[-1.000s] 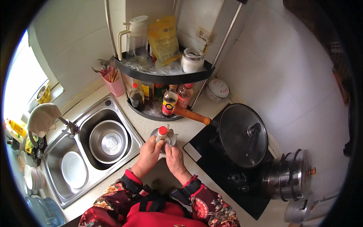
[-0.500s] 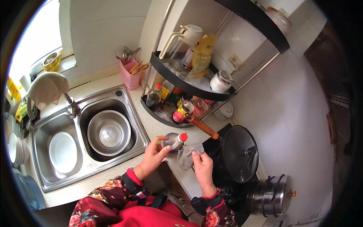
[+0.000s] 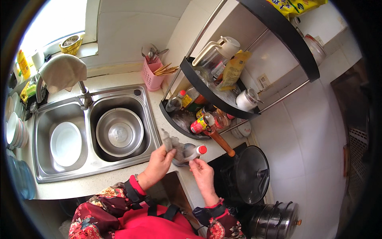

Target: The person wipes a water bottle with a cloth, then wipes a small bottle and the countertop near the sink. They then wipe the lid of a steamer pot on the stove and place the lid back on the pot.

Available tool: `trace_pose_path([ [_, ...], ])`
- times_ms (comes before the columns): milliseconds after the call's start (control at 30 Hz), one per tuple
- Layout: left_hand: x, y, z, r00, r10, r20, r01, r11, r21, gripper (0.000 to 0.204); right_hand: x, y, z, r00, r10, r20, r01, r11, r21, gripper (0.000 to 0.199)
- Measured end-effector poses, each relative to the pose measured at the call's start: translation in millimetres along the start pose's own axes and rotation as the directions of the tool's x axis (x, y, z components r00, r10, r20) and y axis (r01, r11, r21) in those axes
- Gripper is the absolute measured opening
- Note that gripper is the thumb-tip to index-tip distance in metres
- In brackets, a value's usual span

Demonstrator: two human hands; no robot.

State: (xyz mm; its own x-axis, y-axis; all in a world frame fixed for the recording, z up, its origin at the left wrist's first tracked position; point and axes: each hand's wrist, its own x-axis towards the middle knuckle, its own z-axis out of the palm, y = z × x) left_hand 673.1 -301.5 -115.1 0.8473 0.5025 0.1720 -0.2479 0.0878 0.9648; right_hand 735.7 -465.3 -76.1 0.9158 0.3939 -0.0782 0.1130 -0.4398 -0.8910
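Over the counter edge between sink and stove, a clear bottle with a white neck and red cap (image 3: 199, 150) is tilted, its cap toward the right. My left hand (image 3: 158, 162) pinches a grey cloth (image 3: 173, 146), which lies against the bottle's left side. My right hand (image 3: 203, 175) has its fingertips closed on the bottle just below the neck. Cloth and fingers hide part of the bottle's body.
Left is a double sink (image 3: 89, 159) with a white bowl (image 3: 66, 144) and a steel basin (image 3: 119, 133). Behind stands a corner rack (image 3: 223, 93) of jars and bottles. A lidded pan (image 3: 251, 175) with a wooden handle (image 3: 221, 143) and a steel pot (image 3: 274, 221) are right.
The grey cloth has passed from my right hand to my left, and my right hand now grips the bottle that my left hand held. The view has shifted slightly.
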Motion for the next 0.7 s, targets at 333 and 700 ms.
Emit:
trace_pose_path([
  [333,-3.6,6.3,16.8,0.858,0.150,0.492,-0.318,0.906,0.278,0.053,11.6,12.9,4.4,0.962,-0.272,-0.008,0.264,0.941,-0.213,0.018],
  [700,-15.3,-41.8,18.8,0.844,0.274,0.462,-0.445,0.838,0.316,0.057,10.7,15.3,-20.3,0.964,-0.228,0.140,0.254,0.943,-0.216,0.019],
])
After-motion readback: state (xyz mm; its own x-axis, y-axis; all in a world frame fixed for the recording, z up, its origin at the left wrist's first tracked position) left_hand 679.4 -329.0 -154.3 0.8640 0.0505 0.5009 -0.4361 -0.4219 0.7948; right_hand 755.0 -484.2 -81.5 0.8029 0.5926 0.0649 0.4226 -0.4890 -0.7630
